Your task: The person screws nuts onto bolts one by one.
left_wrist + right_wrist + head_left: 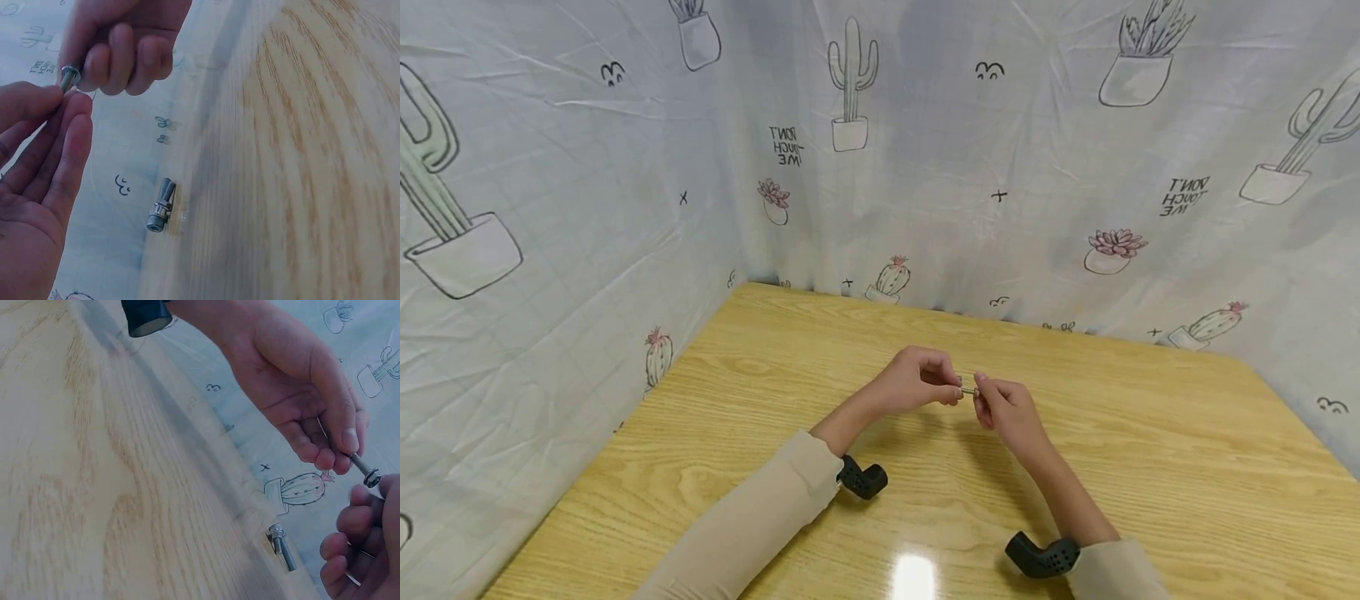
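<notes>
A small metal bolt [360, 464] with a wider nut-like collar [372, 479] at one end spans the gap between both hands, held above the table. My left hand [917, 381] pinches its shank between thumb and fingertips. At the collar end, my right hand [1013, 415] grips with thumb and forefinger, its other fingers curled in. In the left wrist view the collar [71, 75] sits right beside the right fingers. Beyond the hands, on the wood, lie loose bolts [161, 209] side by side, one showing a socket head.
The wooden table [760, 358] reaches back to a pale curtain [925, 167] printed with cacti, which also closes off the left and right sides. A black wrist camera [862, 479] sticks out at the left cuff, another black camera [1041, 557] at the right one.
</notes>
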`<move>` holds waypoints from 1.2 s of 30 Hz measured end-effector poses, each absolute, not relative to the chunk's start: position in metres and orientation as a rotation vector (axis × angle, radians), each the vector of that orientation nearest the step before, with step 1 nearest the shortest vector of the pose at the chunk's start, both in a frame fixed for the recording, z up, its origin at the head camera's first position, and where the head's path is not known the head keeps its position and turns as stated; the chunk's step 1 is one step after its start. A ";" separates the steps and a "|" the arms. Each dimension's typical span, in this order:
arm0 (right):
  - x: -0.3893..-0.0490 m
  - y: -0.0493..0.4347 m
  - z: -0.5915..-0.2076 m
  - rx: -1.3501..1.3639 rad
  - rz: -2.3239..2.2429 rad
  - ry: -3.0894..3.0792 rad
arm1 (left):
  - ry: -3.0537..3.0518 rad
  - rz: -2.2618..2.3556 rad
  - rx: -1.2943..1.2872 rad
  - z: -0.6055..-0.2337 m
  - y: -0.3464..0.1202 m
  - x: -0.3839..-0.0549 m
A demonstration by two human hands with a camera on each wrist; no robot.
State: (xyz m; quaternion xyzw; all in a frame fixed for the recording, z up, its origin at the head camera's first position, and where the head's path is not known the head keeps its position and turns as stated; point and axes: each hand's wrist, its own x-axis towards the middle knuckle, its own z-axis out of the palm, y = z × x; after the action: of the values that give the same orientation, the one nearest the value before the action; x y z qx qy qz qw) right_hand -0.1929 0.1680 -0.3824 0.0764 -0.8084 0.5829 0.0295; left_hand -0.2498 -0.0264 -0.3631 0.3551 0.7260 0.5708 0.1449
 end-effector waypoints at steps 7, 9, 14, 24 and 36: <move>-0.194 0.170 -0.380 0.272 1.765 -2.429 | 2.168 1.684 0.867 -0.363 -0.027 -0.249; -0.195 0.171 -0.381 0.330 1.731 -2.421 | 2.174 1.702 0.832 -0.362 -0.028 -0.250; -0.195 0.172 -0.382 0.375 1.655 -2.427 | 2.166 1.716 0.823 -0.362 -0.028 -0.252; -0.194 0.168 -0.377 0.256 1.800 -2.470 | 2.102 1.673 0.987 -0.360 -0.025 -0.253; -0.196 0.168 -0.377 0.278 1.786 -2.422 | 2.141 1.709 0.855 -0.358 -0.025 -0.252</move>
State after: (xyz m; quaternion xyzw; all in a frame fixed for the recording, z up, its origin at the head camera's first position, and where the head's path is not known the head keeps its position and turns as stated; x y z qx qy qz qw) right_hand -0.1965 0.1682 -0.3766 0.0918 -0.8000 0.5899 0.0595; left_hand -0.2516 -0.0248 -0.3584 0.2952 0.7391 0.5902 0.1354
